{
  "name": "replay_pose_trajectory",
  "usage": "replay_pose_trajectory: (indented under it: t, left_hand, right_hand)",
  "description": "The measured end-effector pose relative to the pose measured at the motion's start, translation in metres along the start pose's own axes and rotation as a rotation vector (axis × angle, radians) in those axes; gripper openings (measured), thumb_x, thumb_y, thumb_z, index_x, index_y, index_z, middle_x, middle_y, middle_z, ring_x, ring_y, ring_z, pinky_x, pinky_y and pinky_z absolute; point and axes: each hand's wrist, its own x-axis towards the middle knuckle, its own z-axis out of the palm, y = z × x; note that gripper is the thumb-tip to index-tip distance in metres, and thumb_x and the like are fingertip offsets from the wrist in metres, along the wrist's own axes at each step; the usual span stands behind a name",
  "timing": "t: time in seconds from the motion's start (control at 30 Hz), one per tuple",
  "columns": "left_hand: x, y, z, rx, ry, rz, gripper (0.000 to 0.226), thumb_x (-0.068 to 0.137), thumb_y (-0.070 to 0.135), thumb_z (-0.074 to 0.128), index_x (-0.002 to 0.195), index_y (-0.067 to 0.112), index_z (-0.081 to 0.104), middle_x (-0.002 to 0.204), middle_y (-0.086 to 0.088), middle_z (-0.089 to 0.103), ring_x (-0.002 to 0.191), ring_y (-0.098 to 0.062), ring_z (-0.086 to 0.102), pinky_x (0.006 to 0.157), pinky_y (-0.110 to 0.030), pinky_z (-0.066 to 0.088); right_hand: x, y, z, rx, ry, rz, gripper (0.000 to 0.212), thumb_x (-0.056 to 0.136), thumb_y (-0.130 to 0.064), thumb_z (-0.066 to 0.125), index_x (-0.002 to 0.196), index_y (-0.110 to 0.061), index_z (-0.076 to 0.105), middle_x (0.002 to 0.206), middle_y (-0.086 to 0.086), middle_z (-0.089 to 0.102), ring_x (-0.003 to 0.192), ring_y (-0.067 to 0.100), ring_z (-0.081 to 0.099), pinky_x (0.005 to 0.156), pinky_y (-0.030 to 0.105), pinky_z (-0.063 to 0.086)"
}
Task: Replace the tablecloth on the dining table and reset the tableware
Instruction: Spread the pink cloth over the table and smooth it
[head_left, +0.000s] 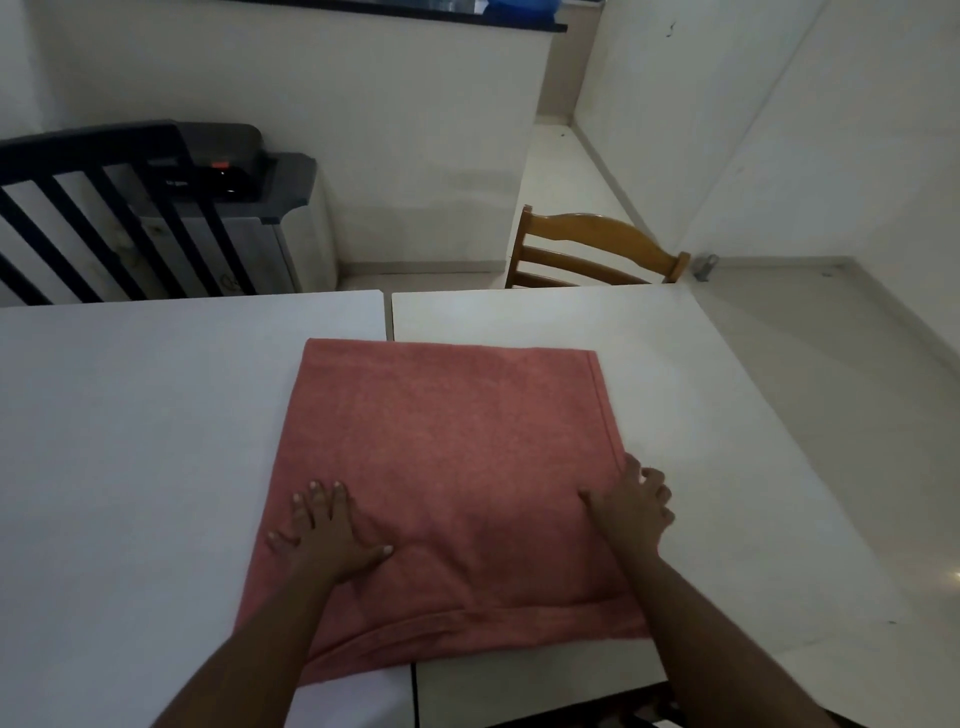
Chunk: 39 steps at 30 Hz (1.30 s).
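A folded pink cloth (447, 457) lies flat across the seam of two white tables (130, 441) pushed together. My left hand (324, 530) rests flat on the cloth's near left part, fingers spread and straight. My right hand (631, 506) lies on the cloth's right edge, thumb on the fabric and fingers reaching over onto the bare table; a firm grip on the hem does not show. The cloth's near edge is slightly rumpled between my forearms. No tableware is in view.
A wooden chair (597, 249) stands at the far side of the right table. A dark slatted chair back (104, 208) and a grey appliance (270, 208) stand at the far left. White walls and a tiled floor (831, 389) lie to the right.
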Motion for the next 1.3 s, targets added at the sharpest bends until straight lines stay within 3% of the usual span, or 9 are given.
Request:
replay_pose_trajectory:
  t: [0.1, 0.33, 0.53, 0.7, 0.8, 0.87, 1.03, 1.17, 1.3]
  left_hand:
    - [-0.005, 0.005, 0.002, 0.002, 0.014, -0.016, 0.135, 0.064, 0.089, 0.056, 0.155, 0.025, -0.021, 0.161, -0.004, -0.03, 0.15, -0.031, -0.023, 0.114, -0.071, 0.004]
    - [-0.002, 0.009, 0.001, 0.025, 0.021, -0.022, 0.138, 0.062, 0.09, 0.057, 0.155, 0.022, -0.019, 0.163, -0.005, -0.025, 0.151, -0.033, -0.016, 0.114, -0.07, 0.011]
    - [0.005, 0.05, 0.005, 0.002, 0.021, 0.036, 0.138, 0.059, 0.093, 0.052, 0.158, 0.021, -0.011, 0.165, -0.002, -0.017, 0.151, -0.037, -0.009, 0.115, -0.067, 0.018]
    - [0.011, 0.076, 0.005, 0.064, -0.032, 0.181, 0.165, 0.027, 0.11, 0.015, 0.159, 0.014, -0.001, 0.167, -0.01, -0.002, 0.151, -0.042, -0.001, 0.124, -0.051, 0.001]
    - [0.01, 0.098, -0.001, 0.029, -0.071, 0.247, 0.144, 0.049, 0.106, 0.025, 0.159, 0.015, 0.009, 0.166, -0.007, 0.011, 0.152, -0.032, 0.01, 0.124, -0.05, -0.001]
    - [0.01, 0.113, -0.012, -0.024, -0.112, 0.263, 0.117, 0.071, 0.093, 0.037, 0.157, 0.015, 0.022, 0.163, -0.007, 0.025, 0.149, -0.026, 0.025, 0.124, -0.047, 0.01]
    - [-0.002, 0.169, -0.056, -0.392, -0.081, 0.248, 0.097, 0.079, 0.087, 0.035, 0.141, 0.015, 0.053, 0.144, -0.012, 0.053, 0.129, -0.03, 0.052, 0.112, -0.043, 0.038]
    - [-0.022, 0.229, -0.094, -0.86, -0.093, 0.312, 0.088, 0.081, 0.083, 0.04, 0.148, 0.025, 0.041, 0.145, -0.012, 0.05, 0.122, -0.032, 0.056, 0.098, -0.051, 0.051]
    - [-0.022, 0.251, -0.105, -0.642, -0.053, 0.389, 0.111, 0.075, 0.073, 0.066, 0.158, 0.026, 0.01, 0.16, -0.012, 0.028, 0.14, -0.035, 0.04, 0.107, -0.046, 0.038]
  right_hand:
    - [0.023, 0.001, -0.007, 0.215, -0.144, 0.143, 0.091, 0.072, -0.052, 0.082, 0.14, -0.009, 0.04, 0.134, 0.019, 0.05, 0.126, 0.043, 0.049, 0.101, 0.055, 0.043]
    - [0.039, -0.008, -0.007, 0.068, -0.009, 0.03, 0.039, 0.087, -0.038, 0.065, 0.115, -0.012, 0.059, 0.113, 0.012, 0.063, 0.112, 0.036, 0.055, 0.094, 0.046, 0.043]
    - [0.063, 0.006, -0.019, 0.159, -0.115, -0.083, 0.057, 0.084, -0.038, 0.069, 0.126, -0.008, 0.044, 0.115, 0.016, 0.065, 0.105, 0.039, 0.064, 0.087, 0.046, 0.05]
    - [0.1, 0.028, -0.046, 0.143, -0.156, -0.006, 0.052, 0.084, -0.032, 0.063, 0.131, -0.01, 0.053, 0.121, 0.02, 0.065, 0.11, 0.04, 0.063, 0.091, 0.046, 0.051]
    - [0.107, 0.02, -0.059, 0.17, -0.082, -0.096, 0.058, 0.088, -0.04, 0.053, 0.141, -0.018, 0.047, 0.121, 0.02, 0.065, 0.109, 0.041, 0.063, 0.093, 0.048, 0.051]
    - [0.099, 0.005, -0.065, 0.169, -0.034, -0.222, 0.05, 0.091, -0.039, 0.046, 0.134, -0.015, 0.053, 0.124, 0.017, 0.065, 0.111, 0.039, 0.062, 0.095, 0.045, 0.048]
    - [0.04, -0.058, -0.064, 0.126, -0.005, -0.49, 0.037, 0.094, -0.03, 0.047, 0.13, -0.023, 0.052, 0.114, 0.005, 0.067, 0.099, 0.031, 0.067, 0.084, 0.04, 0.051]
    - [-0.028, -0.101, -0.037, -0.019, 0.003, -0.741, 0.035, 0.089, -0.026, 0.05, 0.122, -0.029, 0.06, 0.104, 0.001, 0.069, 0.078, 0.03, 0.07, 0.061, 0.038, 0.049]
    - [-0.067, -0.119, -0.024, -0.04, -0.183, -0.785, 0.039, 0.093, -0.017, 0.043, 0.129, -0.017, 0.059, 0.12, 0.011, 0.064, 0.09, 0.039, 0.069, 0.064, 0.043, 0.044]
